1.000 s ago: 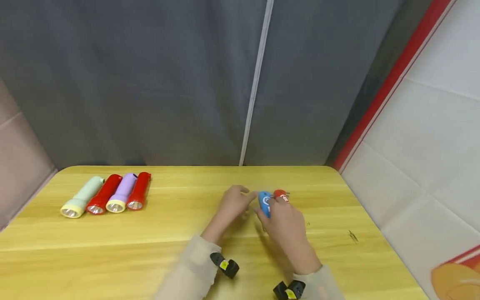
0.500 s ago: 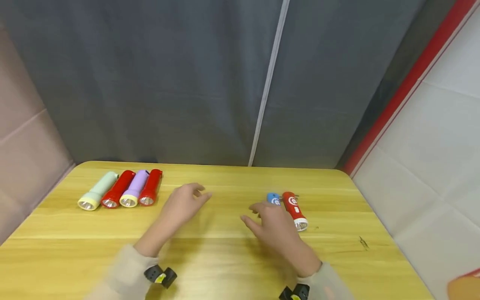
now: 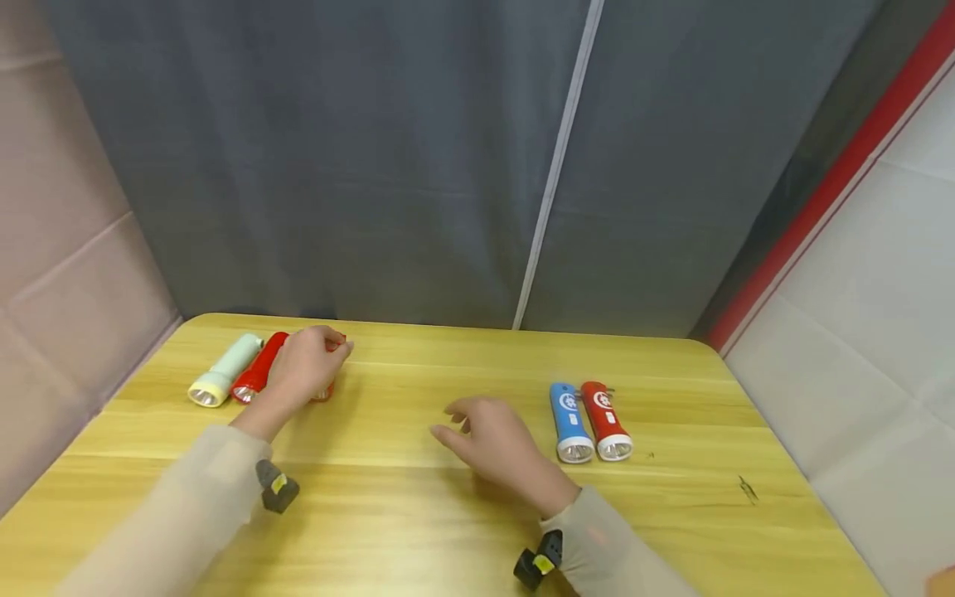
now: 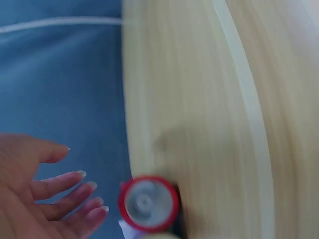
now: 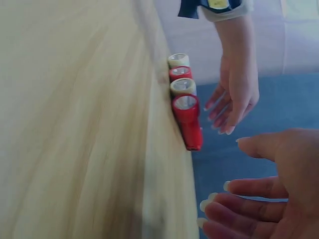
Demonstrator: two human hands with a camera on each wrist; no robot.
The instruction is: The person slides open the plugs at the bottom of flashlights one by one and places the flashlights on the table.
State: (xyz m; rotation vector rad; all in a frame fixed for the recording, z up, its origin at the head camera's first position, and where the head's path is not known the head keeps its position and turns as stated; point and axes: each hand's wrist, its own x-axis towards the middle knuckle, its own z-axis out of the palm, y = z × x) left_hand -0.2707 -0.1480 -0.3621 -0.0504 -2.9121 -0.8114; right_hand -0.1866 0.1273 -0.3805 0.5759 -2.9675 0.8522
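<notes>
My left hand (image 3: pixel 304 363) hovers over the row of flashlights at the left, fingers loosely bent and holding nothing. Beneath it, mostly covered, lies the nearer red flashlight (image 5: pixel 190 124); its lens end faces the left wrist view. The purple flashlight with a cream head (image 5: pixel 183 87) is hidden under the hand in the head view. Another red flashlight (image 3: pixel 259 371) and a pale green flashlight (image 3: pixel 227 369) lie beyond. My right hand (image 3: pixel 492 439) hangs over the middle of the table with relaxed, parted fingers, nothing in it. To its right are a blue flashlight (image 3: pixel 569 421) and a red-and-white flashlight (image 3: pixel 605 419), side by side.
The wooden table (image 3: pixel 418 356) ends at a dark grey curtain (image 3: pixel 358 182) behind. A pinkish wall panel (image 3: pixel 82 249) stands at the left, a white panel with a red stripe (image 3: pixel 880 274) at the right. Small dark marks (image 3: pixel 748 489) show on the tabletop.
My left hand has moved left from beside the blue flashlight to over the left row. My right hand has let go of the blue flashlight, leaving it beside the red-and-white one, and moved left.
</notes>
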